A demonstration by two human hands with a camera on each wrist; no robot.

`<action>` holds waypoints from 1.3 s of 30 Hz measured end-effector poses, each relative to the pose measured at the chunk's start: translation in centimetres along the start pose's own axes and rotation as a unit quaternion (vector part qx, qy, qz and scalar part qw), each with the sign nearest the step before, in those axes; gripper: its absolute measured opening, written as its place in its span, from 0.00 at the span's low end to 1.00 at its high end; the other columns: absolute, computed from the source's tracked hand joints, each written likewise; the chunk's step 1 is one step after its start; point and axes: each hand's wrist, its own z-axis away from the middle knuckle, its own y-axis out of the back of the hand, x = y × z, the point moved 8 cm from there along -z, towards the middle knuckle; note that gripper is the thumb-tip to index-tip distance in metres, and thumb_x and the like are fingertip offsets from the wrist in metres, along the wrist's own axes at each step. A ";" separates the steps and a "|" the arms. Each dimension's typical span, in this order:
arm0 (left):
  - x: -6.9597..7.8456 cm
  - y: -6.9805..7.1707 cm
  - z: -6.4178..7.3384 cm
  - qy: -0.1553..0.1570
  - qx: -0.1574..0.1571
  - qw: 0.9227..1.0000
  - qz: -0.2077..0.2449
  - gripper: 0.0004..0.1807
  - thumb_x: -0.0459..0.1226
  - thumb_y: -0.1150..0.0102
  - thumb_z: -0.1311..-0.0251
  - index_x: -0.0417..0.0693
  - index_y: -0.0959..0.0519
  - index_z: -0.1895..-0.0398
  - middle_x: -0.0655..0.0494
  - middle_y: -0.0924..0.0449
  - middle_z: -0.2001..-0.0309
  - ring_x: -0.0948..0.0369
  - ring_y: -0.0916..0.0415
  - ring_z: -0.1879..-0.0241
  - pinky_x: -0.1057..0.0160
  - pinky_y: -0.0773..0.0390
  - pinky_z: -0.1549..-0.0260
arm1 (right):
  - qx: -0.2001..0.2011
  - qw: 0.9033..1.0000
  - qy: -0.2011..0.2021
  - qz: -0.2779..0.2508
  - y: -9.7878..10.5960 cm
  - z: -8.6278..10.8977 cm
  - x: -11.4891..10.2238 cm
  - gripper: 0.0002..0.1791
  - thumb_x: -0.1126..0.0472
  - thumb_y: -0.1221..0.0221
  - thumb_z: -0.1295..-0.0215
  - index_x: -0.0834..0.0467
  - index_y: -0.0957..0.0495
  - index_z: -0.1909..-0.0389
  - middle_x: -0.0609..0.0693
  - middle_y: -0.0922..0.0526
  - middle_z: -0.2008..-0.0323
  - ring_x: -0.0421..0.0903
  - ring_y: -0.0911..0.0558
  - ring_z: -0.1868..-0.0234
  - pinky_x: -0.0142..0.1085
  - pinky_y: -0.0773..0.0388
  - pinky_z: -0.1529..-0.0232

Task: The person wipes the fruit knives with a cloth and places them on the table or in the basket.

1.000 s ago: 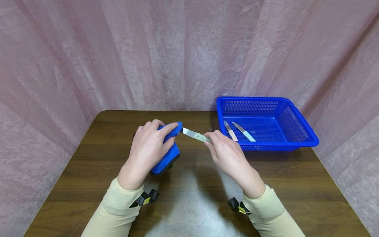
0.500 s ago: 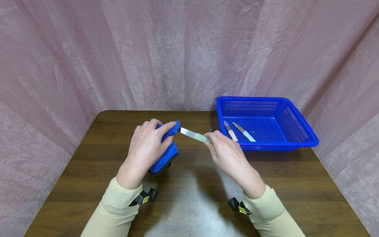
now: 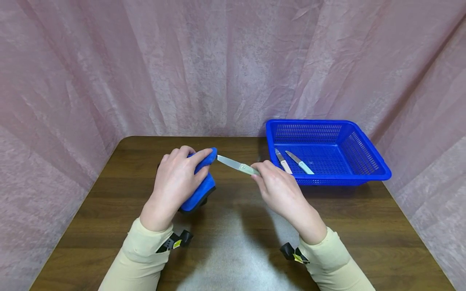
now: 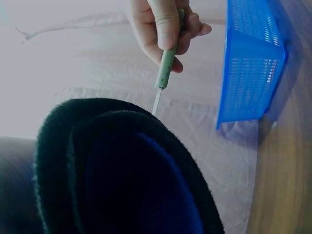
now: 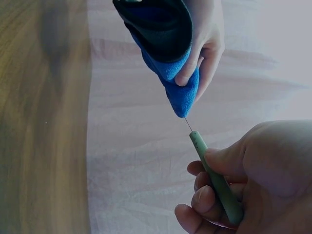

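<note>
A folded blue cloth with a dark edge (image 3: 200, 196) is pinched in my left hand (image 3: 174, 182), above the table. My right hand (image 3: 278, 188) grips the pale green handle of a small knife (image 3: 247, 168), whose blade points left toward the cloth. In the head view the blade's tip is at the cloth's upper fold. From the right wrist, the cloth (image 5: 183, 100) appears wrapped about the blade's end, just past the green handle (image 5: 219, 187). The left wrist view has the cloth's dark edge (image 4: 53, 146) covering much of the blade.
A blue plastic basket (image 3: 364, 176) stands at the right rear of the wooden table (image 3: 109, 226). Inside it lie a pink-handled knife (image 3: 285, 165) and a light-blue-handled knife (image 3: 305, 166). A pink curtain (image 3: 218, 72) hangs behind the table.
My left hand has slid left with the cloth, toward the blade's tip, so more of the blade shows. My right hand and the knife have stayed nearly still.
</note>
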 end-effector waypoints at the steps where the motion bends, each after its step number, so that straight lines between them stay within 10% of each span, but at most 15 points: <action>1: -0.1 0.0 0.0 0.001 0.000 1.000 0.000 0.24 0.41 0.30 0.29 0.60 0.13 0.31 0.41 0.14 0.49 0.43 0.17 0.52 0.41 0.20 0.56 | -0.001 1.000 0.000 0.000 0.0 0.0 0.0 0.12 0.63 0.35 0.20 0.61 0.15 0.41 0.51 0.15 0.57 0.47 0.20 0.66 0.43 0.22 0.69; 14: 0.6 0.7 0.1 -0.015 0.022 1.000 0.006 0.24 0.41 0.29 0.30 0.59 0.12 0.31 0.41 0.13 0.50 0.43 0.17 0.54 0.42 0.20 0.58 | -0.010 1.000 -0.007 -0.001 -0.1 -0.1 0.1 0.12 0.63 0.35 0.20 0.62 0.15 0.41 0.50 0.16 0.59 0.46 0.23 0.68 0.41 0.24 0.71; 39: 6.2 -0.8 0.9 -0.110 0.016 0.994 -0.006 0.22 0.41 0.26 0.33 0.60 0.10 0.36 0.43 0.13 0.53 0.46 0.17 0.60 0.45 0.19 0.62 | -0.017 1.000 -0.010 0.003 -0.4 0.0 0.3 0.10 0.62 0.36 0.19 0.62 0.15 0.44 0.50 0.16 0.59 0.48 0.20 0.67 0.44 0.21 0.70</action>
